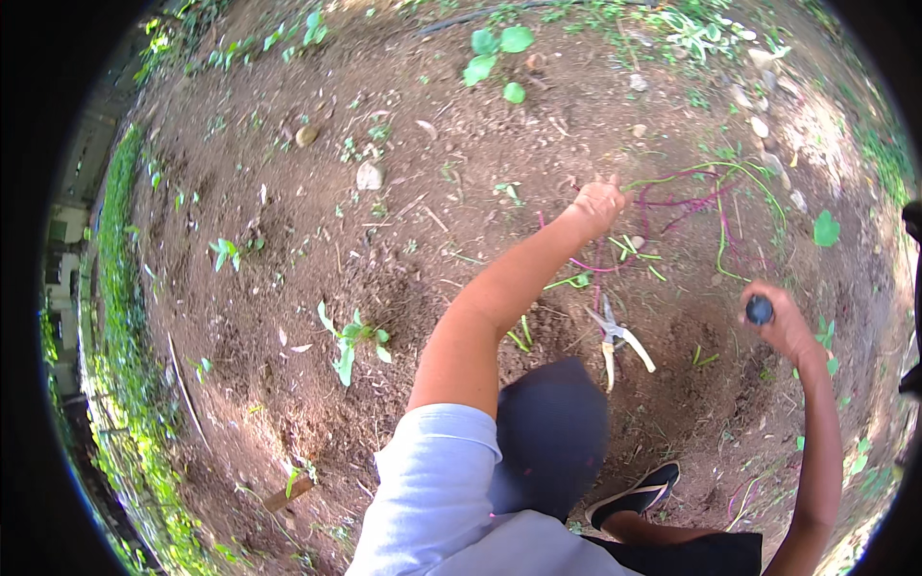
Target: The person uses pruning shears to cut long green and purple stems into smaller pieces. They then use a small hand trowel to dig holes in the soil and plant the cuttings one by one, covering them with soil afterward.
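My left hand (603,204) is stretched out low over the soil, its fingers at the end of a green vine stem (666,176); whether they grip it I cannot tell. Purple-red stems (684,203) spread to its right. In my right hand (774,317) is a tool's dark round handle (759,309), seen end-on; the rest of the tool is hidden. Pruning shears (612,333) with whitish handles lie on the soil between my hands, blades apart. Short cut green stems (634,250) are scattered just beyond them.
My knee (555,432) and a dark shoe (637,493) are close below the shears. Small leafy plants (351,338) grow at the left, and a squash-like seedling (490,54) at the top. Stones (369,176) dot the soil. A piece of wood (288,495) lies at lower left.
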The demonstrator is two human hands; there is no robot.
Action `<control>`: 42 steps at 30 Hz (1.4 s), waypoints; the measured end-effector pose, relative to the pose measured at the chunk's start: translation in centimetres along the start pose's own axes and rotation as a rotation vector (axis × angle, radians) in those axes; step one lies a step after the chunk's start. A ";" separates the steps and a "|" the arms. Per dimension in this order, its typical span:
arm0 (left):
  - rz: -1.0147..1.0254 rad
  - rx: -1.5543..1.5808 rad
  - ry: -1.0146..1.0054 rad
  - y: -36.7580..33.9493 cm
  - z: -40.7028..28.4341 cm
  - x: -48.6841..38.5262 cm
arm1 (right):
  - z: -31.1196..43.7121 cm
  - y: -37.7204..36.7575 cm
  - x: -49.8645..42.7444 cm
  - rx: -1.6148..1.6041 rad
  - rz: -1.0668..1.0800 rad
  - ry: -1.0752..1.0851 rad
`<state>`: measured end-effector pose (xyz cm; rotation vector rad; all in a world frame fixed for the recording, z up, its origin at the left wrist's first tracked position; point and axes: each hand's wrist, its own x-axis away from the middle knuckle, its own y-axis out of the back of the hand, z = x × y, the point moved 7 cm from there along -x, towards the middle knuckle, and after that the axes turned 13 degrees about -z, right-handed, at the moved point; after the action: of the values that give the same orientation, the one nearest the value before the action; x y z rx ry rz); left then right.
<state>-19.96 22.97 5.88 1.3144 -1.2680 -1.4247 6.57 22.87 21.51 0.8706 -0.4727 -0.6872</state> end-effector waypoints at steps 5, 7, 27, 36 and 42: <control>-0.073 0.136 0.149 -2.2 2.2 4.4 | 5.3 -7.2 -1.1 0.103 0.186 0.076; -0.093 0.193 0.218 -2.8 2.9 5.1 | 6.3 -9.5 -1.4 0.104 0.226 0.054; -0.005 0.454 0.522 -3.9 11.1 10.7 | 7.9 -16.8 -0.3 0.349 0.177 0.250; -1.055 1.771 0.161 19.8 6.9 14.7 | 6.1 -16.8 2.1 0.545 0.224 0.250; -0.780 1.985 -0.537 33.9 1.0 20.0 | 6.4 -18.9 4.0 0.518 0.430 0.183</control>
<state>-26.05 -2.29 35.51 2.9592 -3.0053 -0.4607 -1.32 7.95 10.08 1.2550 -0.6607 -0.0804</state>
